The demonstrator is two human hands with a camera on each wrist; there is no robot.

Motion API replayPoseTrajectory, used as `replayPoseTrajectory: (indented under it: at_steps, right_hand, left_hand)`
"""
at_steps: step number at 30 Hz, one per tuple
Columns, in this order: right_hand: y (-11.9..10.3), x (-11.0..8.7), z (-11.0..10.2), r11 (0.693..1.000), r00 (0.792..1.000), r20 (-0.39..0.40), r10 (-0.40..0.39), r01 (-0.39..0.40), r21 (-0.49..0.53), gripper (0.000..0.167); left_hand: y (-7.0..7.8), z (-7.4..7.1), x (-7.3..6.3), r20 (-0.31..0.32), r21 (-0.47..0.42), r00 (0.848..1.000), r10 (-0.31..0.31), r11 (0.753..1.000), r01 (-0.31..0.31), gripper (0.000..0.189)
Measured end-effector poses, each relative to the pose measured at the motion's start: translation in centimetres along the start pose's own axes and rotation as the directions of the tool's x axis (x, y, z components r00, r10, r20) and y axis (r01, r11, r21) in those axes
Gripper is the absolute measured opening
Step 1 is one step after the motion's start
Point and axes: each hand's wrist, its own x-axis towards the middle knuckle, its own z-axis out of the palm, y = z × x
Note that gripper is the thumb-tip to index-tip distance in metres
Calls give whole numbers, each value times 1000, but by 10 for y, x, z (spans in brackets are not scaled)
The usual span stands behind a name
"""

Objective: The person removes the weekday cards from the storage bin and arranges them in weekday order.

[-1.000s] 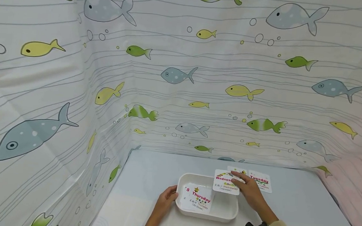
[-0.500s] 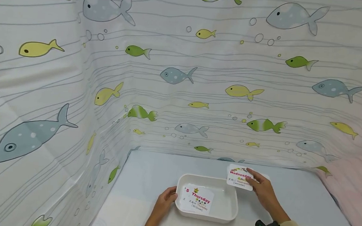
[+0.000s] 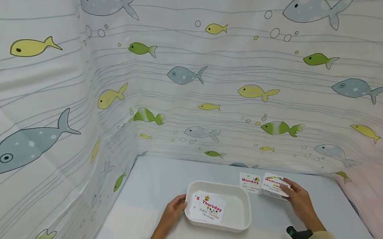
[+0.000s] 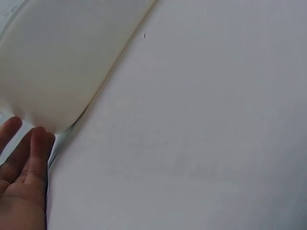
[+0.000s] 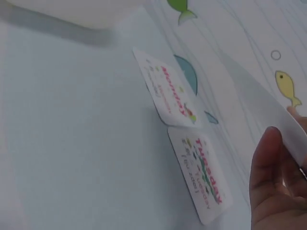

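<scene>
In the head view my right hand (image 3: 299, 204) pinches a white card printed "Wednesday" (image 3: 274, 181) between thumb and fingers. This card overlaps the Tuesday card and hides most of it there. The right wrist view shows the held card's pale back (image 5: 264, 98), raised beside the Tuesday card (image 5: 204, 175), which lies next to the Monday card (image 5: 165, 91). My left hand (image 3: 174, 210) touches the left end of a white rectangular tray (image 3: 237, 226), fingertips against its outer wall (image 4: 62, 62). A Thursday card (image 3: 211, 206) lies inside the tray, over another card with only an "s" showing.
The pale tabletop (image 3: 162, 172) runs back to a hanging sheet (image 3: 234, 63) printed with fish, which also rises on the left. Pinkish sheeting (image 3: 378, 182) bounds the right side. A dark band (image 3: 299, 234) sits at my right wrist.
My right hand has carried the Wednesday card from over the tray's back right corner to the right, over the Tuesday card. The Monday card is uncovered. My left hand stays at the tray.
</scene>
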Motion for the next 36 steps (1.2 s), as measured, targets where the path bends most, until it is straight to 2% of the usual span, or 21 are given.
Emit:
replayPoseTrajectory:
  at_steps: [3,6,13,17,21,24,28,36]
  right_hand:
    - [5,3,-10,999,1000,-6,13,-13,-33,80]
    - [8,5,-21,997,999,-32,14,-17,-74,78]
    - [13,15,-42,973,992,-118,-55,26,-230,68]
    - [17,22,-49,959,978,-207,-15,-44,-279,60]
    - [18,30,-52,936,962,-273,29,-122,-331,55]
    - [21,32,-55,895,961,-275,29,-148,-421,52]
    - [26,30,-61,852,964,-264,33,-166,-497,50]
    - [29,31,-68,826,968,-247,45,-175,-536,47]
  left_hand:
    - [2,0,-1,-8,6,1000,-20,1000,20,43]
    - [3,-1,-1,-6,-14,999,-39,999,39,43]
    - [3,-4,2,1,-13,1000,-30,999,30,42]
    - [1,-5,4,2,-12,1000,-24,1000,24,43]
    - [-3,-5,1,-10,-29,998,-55,998,55,44]
    - [-7,-3,-2,-19,-39,997,-71,997,71,44]
    - [-7,-2,-4,-19,-29,998,-55,998,54,44]
    - [1,-1,2,-11,-22,999,-42,999,42,42]
